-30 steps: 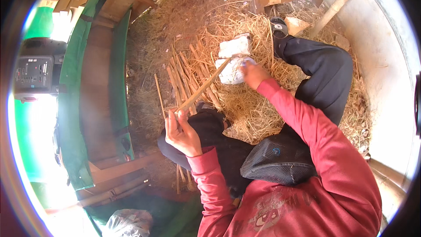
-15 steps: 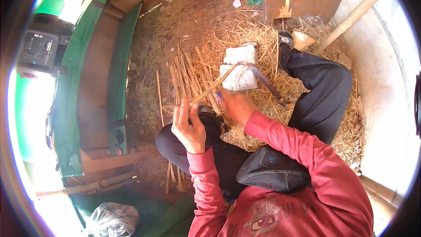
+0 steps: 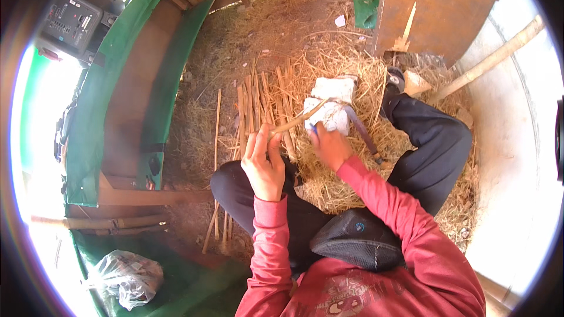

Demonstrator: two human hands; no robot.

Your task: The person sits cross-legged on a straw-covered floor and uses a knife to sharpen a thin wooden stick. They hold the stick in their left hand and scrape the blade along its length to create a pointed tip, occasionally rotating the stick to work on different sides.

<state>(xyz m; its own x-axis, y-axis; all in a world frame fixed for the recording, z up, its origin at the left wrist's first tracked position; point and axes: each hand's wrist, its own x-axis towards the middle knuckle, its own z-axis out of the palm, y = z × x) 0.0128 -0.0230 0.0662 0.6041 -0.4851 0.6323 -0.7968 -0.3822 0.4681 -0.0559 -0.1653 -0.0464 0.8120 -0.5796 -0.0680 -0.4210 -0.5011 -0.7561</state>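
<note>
My left hand [image 3: 264,164] is closed around the near end of a thin wooden stick [image 3: 298,121], which slants up and to the right over the white blocks. My right hand [image 3: 332,148] is closed beside the stick's middle, gripping a small blue object [image 3: 316,129] whose kind I cannot make out. Two white blocks [image 3: 333,89] lie beyond my hands on the straw. A dark, bent tool with a brown handle [image 3: 369,142] rests by the blocks' right side; part of it is hard to tell from the stick's far tip.
Several cut sticks [image 3: 256,103] lie side by side on straw [image 3: 329,185] left of the blocks. A brown board [image 3: 433,12] and a slanting pole [image 3: 487,58] stand at the far right. A green-covered frame [image 3: 111,105], a black speaker [image 3: 73,20] and a plastic bag [image 3: 130,279] are on the left.
My right hand has shifted along the stick toward its far end, showing more of the blue object. The view has tilted slightly, and my left hand keeps its hold.
</note>
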